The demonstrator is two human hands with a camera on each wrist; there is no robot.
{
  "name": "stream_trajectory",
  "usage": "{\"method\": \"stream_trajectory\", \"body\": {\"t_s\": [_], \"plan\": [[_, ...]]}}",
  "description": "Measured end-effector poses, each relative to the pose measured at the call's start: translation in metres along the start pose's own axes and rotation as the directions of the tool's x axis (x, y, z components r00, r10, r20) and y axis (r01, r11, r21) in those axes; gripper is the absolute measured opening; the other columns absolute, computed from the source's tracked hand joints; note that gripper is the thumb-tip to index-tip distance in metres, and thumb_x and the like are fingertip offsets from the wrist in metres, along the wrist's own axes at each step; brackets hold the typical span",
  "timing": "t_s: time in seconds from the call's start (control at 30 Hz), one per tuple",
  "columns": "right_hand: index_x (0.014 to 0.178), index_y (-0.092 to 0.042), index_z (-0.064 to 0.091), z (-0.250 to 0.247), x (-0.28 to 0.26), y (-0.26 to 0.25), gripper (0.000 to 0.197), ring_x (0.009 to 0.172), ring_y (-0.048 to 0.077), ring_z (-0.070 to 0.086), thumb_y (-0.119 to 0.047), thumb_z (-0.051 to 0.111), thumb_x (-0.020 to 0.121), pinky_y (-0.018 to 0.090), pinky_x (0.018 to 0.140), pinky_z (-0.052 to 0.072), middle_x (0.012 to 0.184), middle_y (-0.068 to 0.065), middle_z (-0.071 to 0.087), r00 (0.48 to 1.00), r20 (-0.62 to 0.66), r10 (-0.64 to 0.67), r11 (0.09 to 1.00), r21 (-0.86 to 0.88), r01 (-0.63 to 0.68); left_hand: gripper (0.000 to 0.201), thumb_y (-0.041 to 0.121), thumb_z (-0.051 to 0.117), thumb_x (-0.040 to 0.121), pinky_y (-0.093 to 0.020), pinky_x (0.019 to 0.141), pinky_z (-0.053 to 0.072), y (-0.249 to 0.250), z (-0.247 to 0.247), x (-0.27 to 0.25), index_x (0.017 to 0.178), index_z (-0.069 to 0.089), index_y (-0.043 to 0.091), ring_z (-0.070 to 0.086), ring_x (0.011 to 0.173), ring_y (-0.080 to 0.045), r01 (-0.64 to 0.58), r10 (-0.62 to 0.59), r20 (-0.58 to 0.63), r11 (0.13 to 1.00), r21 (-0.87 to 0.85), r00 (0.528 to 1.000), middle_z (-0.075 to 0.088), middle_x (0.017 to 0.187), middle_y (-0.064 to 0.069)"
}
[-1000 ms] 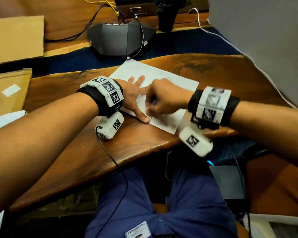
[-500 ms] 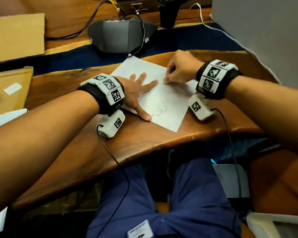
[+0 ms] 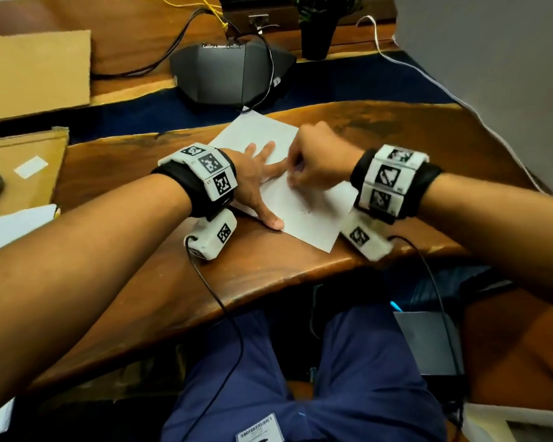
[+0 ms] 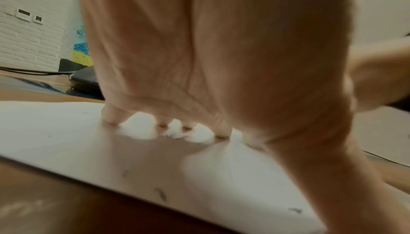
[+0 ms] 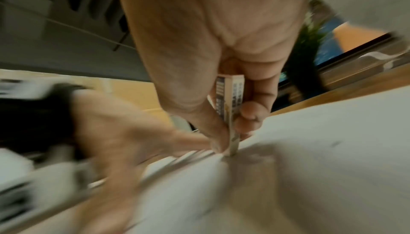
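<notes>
A white sheet of paper [image 3: 304, 215] lies on the wooden table [image 3: 412, 138], with small dark specks near its front edge. My left hand [image 3: 256, 183] rests flat on the sheet's left side, fingers spread and straight; in the left wrist view its fingertips [image 4: 113, 120] press the paper [image 4: 66, 141]. My right hand [image 3: 316, 167] is over the middle of the sheet, just right of the left fingers. It pinches a small eraser [image 5: 230, 108] in a printed sleeve, tip down on the paper [image 5: 332, 150]. The right wrist view is motion-blurred.
A dark grey device [image 3: 230, 74] with cables sits behind the paper. Flat cardboard [image 3: 35, 71] lies at the far left and a dark plant pot [image 3: 316, 30] at the back. A white cable [image 3: 428, 78] runs along a grey panel on the right. The table's front edge [image 3: 268, 282] is above my lap.
My right hand went from the sheet's front part up to its far right edge, then came back to the middle beside my left fingers. My left hand stayed flat on the paper.
</notes>
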State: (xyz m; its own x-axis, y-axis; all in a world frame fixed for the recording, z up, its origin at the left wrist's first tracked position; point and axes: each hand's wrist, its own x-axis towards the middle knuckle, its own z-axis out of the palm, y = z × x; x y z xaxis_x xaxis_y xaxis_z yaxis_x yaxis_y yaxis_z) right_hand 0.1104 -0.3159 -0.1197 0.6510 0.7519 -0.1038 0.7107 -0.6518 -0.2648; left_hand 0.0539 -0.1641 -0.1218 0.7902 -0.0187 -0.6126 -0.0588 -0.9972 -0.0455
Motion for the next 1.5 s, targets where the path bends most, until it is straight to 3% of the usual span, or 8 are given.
{"method": "stream_trajectory", "body": {"t_s": [0.1, 0.3, 0.5, 0.73, 1.03, 1.17, 1.3, 1.5], "plan": [[0.076, -0.018, 0.076, 0.008, -0.019, -0.019, 0.007, 0.065, 0.005, 0.059, -0.024, 0.078, 0.077, 0.017, 0.058, 0.044, 0.07, -0.008, 0.068, 0.985, 0.141, -0.095, 0.994, 0.071, 0.086, 0.14, 0.083, 0.07, 0.051, -0.062, 0.118, 0.008, 0.0, 0.0, -0.003, 0.148, -0.023, 0.043, -0.02, 0.148, -0.029, 0.008, -0.009, -0.011, 0.999, -0.032, 1.0, -0.033, 0.158, 0.002], [0.087, -0.014, 0.078, -0.014, -0.001, 0.031, 0.013, 0.074, 0.009, 0.062, -0.025, 0.08, 0.083, 0.017, 0.055, 0.044, 0.085, 0.0, 0.073, 0.99, 0.03, 0.137, 0.985, 0.101, -0.14, 0.139, 0.09, 0.064, 0.042, -0.066, 0.116, 0.009, 0.0, 0.003, -0.002, 0.143, -0.025, 0.055, -0.02, 0.148, -0.031, 0.003, -0.003, -0.01, 1.0, -0.015, 1.0, -0.032, 0.159, 0.005], [0.094, -0.015, 0.075, -0.012, -0.012, 0.042, 0.015, 0.088, 0.019, 0.068, -0.028, 0.077, 0.087, 0.033, 0.08, 0.06, 0.091, 0.0, 0.071, 0.976, 0.11, 0.187, 0.951, 0.23, -0.208, 0.132, 0.092, 0.053, 0.047, -0.063, 0.117, 0.009, -0.002, 0.009, -0.009, 0.145, -0.024, 0.051, -0.019, 0.149, -0.03, 0.013, -0.013, -0.015, 1.0, -0.024, 1.0, -0.03, 0.159, 0.003], [0.093, -0.018, 0.076, -0.005, -0.01, 0.03, 0.013, 0.085, 0.016, 0.067, -0.028, 0.08, 0.084, 0.027, 0.071, 0.059, 0.091, -0.001, 0.071, 0.985, 0.102, 0.137, 0.95, 0.27, -0.16, 0.103, 0.078, 0.051, 0.077, -0.057, 0.119, 0.009, -0.015, 0.019, -0.029, 0.148, -0.018, 0.05, -0.01, 0.151, -0.027, 0.05, -0.051, -0.016, 0.997, -0.053, 0.999, -0.024, 0.162, 0.003], [0.093, -0.018, 0.076, -0.013, 0.002, 0.026, 0.013, 0.078, 0.018, 0.069, -0.026, 0.08, 0.084, 0.028, 0.068, 0.061, 0.091, 0.002, 0.072, 0.982, 0.176, 0.075, 0.961, 0.249, -0.118, 0.096, 0.055, 0.074, 0.077, -0.04, 0.115, 0.026, -0.004, 0.017, -0.034, 0.152, 0.025, 0.022, 0.033, 0.141, -0.022, -0.142, 0.094, -0.248, 0.973, -0.184, 0.964, 0.03, 0.158, 0.001], [0.094, -0.017, 0.075, -0.016, 0.002, 0.04, 0.014, 0.076, 0.017, 0.068, -0.028, 0.078, 0.085, 0.025, 0.067, 0.058, 0.091, 0.003, 0.074, 0.975, 0.222, 0.001, 0.956, 0.286, -0.066, 0.077, 0.051, 0.065, 0.089, -0.034, 0.118, 0.0, -0.001, 0.023, -0.034, 0.153, 0.028, 0.031, 0.012, 0.15, -0.019, -0.348, 0.328, -0.273, 0.937, -0.029, 0.904, 0.012, 0.164, 0.008], [0.097, -0.019, 0.074, -0.018, -0.001, 0.057, 0.015, 0.089, 0.014, 0.065, -0.03, 0.076, 0.087, 0.024, 0.075, 0.054, 0.096, -0.004, 0.071, 0.986, 0.166, -0.009, 0.981, 0.194, -0.023, 0.084, 0.061, 0.047, 0.094, -0.04, 0.121, -0.008, -0.003, 0.033, -0.031, 0.157, 0.001, 0.031, -0.009, 0.15, -0.007, -0.47, 0.475, -0.122, 0.88, 0.067, 0.872, -0.009, 0.164, 0.014], [0.092, -0.023, 0.073, -0.026, 0.006, 0.059, 0.01, 0.083, 0.015, 0.065, -0.031, 0.077, 0.087, 0.026, 0.073, 0.053, 0.092, -0.003, 0.072, 0.965, 0.26, 0.019, 0.988, 0.145, -0.059, 0.085, 0.072, 0.026, 0.09, -0.043, 0.119, -0.014, -0.01, 0.033, -0.019, 0.153, -0.019, 0.035, -0.026, 0.146, -0.008, -0.332, 0.331, -0.037, 0.943, -0.035, 0.943, -0.029, 0.159, 0.013]]}}
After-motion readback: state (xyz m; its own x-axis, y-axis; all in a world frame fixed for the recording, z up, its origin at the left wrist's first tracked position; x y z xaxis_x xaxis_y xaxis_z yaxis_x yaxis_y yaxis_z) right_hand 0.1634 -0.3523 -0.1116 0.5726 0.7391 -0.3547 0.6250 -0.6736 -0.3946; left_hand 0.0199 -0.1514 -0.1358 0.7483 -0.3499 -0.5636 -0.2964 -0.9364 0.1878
